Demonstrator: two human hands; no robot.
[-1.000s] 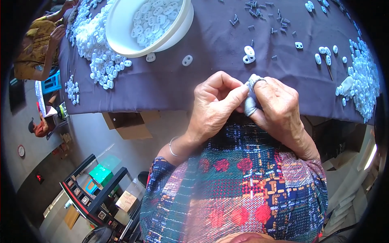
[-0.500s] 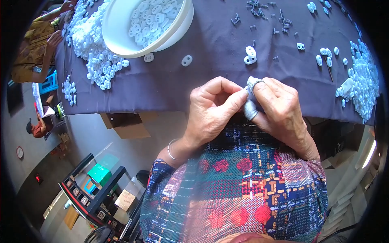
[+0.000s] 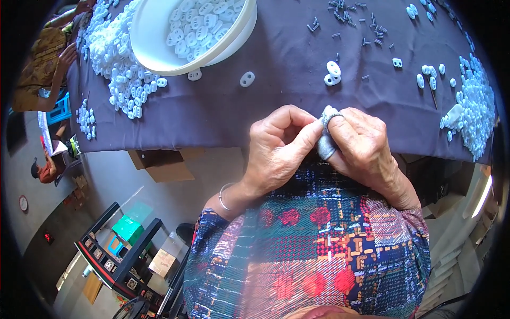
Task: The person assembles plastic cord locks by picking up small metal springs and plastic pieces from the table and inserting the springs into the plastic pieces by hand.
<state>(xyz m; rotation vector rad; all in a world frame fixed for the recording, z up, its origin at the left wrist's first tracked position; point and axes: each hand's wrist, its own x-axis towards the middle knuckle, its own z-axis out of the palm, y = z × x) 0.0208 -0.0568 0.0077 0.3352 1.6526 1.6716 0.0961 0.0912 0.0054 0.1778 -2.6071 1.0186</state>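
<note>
Left hand (image 3: 279, 149) and right hand (image 3: 364, 135) meet just above the near edge of a dark purple cloth (image 3: 207, 117), fingertips touching. The left thumb and forefinger come together in a pinch; the right fingers curl in, with a grey-white wrap (image 3: 325, 148) around the thumb and another around the forefinger. Anything gripped between the tips is too small and too hidden to make out. A thin silvery bangle (image 3: 222, 198) circles the left wrist.

Nearest beyond the hands, two white two-holed oval cord-lock pieces (image 3: 332, 73) lie touching on the cloth, with a small metal coil spring (image 3: 337, 57) just past them. More dark springs (image 3: 340, 11) are scattered farther off. Left of these, a round white tub (image 3: 239, 48) contains many similar two-holed ovals (image 3: 199, 26), and a large heap of white pieces (image 3: 114, 53) spreads along its left side. To the right lies another pile of small pale translucent parts (image 3: 475, 114), with a thin dark rod (image 3: 433, 99) near it. At the far left, a co-worker's hand (image 3: 66, 55) shows beside the table.
</note>
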